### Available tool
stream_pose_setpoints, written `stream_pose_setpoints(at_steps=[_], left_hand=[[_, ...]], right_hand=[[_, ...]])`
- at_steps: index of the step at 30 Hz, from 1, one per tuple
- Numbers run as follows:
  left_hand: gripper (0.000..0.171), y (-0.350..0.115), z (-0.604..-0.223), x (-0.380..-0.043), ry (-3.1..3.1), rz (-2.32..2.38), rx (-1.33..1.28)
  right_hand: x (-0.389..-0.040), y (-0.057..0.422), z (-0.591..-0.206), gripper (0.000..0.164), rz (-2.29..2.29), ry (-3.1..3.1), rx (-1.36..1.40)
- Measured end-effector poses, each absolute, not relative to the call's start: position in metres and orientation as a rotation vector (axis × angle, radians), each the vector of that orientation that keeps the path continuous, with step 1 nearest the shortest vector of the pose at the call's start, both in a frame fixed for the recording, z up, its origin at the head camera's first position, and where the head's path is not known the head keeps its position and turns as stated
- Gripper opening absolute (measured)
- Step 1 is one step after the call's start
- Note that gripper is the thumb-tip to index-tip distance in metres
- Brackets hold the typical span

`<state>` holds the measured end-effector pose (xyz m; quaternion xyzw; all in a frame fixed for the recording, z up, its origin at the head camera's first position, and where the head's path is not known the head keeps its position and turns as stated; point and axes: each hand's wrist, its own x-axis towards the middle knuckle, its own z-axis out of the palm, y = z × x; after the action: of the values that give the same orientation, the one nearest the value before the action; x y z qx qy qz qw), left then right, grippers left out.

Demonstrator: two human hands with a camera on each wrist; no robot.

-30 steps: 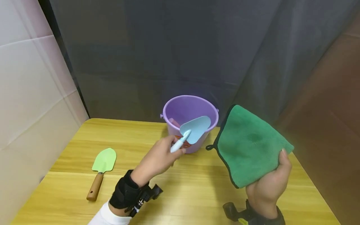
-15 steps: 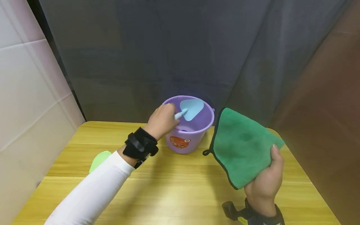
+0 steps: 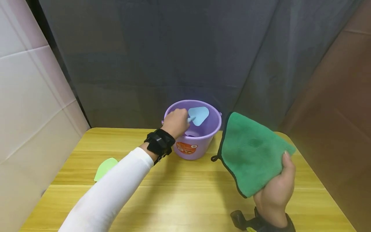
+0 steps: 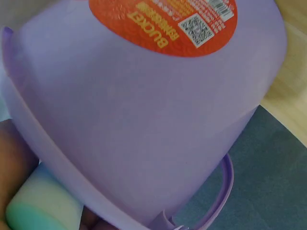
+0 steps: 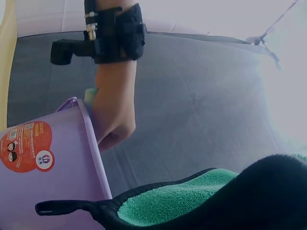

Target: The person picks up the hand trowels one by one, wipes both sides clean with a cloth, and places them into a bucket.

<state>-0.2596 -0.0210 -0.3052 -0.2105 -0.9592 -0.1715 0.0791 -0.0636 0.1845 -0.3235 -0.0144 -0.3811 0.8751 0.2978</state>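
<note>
My left hand (image 3: 176, 123) grips a light blue toy trowel (image 3: 199, 115) by its handle at the mouth of a purple bucket (image 3: 189, 150). The blade lies across the bucket's opening, and the hand covers most of the handle. In the left wrist view the handle's end (image 4: 43, 203) shows beside the rim. With thumb on top, my right hand (image 3: 276, 193) holds a folded green cloth (image 3: 255, 153) with black edging, to the right of the bucket and apart from it. What lies deep in the bucket is mostly hidden.
A second trowel with a light green blade (image 3: 105, 168) lies on the wooden table (image 3: 179, 196) at the left, partly covered by the white sleeve (image 3: 113, 190). Dark cloth (image 3: 162, 64) hangs behind the table, with a pale sheet (image 3: 32, 90) at the left.
My left hand has moved forward with the blue trowel, from in front of the bucket to over its mouth. The sleeve now covers part of the green trowel. The cloth stays almost in place.
</note>
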Motion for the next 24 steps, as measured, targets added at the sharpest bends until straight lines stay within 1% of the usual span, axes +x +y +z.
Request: stream_pose_setpoints(at_steps=[4, 10, 12, 17, 21, 24], left_hand=[[0.013, -0.02, -0.307, -0.268, -2.855, -0.506, -0.644], [0.023, -0.019, -0.311, -0.279, -2.884, -0.473, -0.651], [0.02, -0.018, -0.312, -0.282, -2.897, -0.44, -0.647], [0.008, -0.012, -0.315, -0.286, -2.945, -0.299, -0.631], [0.019, -0.007, -0.319, -0.286, -3.015, -0.149, -0.614], [0.024, -0.006, -0.326, -0.287, -3.057, -0.075, -0.616]], right_hand=[[-0.065, 0.182, -0.324, 0.042, 2.331, -0.993, 0.0], [-0.065, 0.176, -0.325, 0.043, 2.273, -1.056, -0.066], [-0.065, 0.175, -0.325, 0.043, 2.263, -1.068, -0.067], [-0.067, 0.174, -0.325, 0.043, 2.256, -1.086, -0.067], [-0.067, 0.172, -0.326, 0.043, 2.261, -1.093, -0.102], [-0.066, 0.17, -0.326, 0.045, 2.261, -1.115, -0.132]])
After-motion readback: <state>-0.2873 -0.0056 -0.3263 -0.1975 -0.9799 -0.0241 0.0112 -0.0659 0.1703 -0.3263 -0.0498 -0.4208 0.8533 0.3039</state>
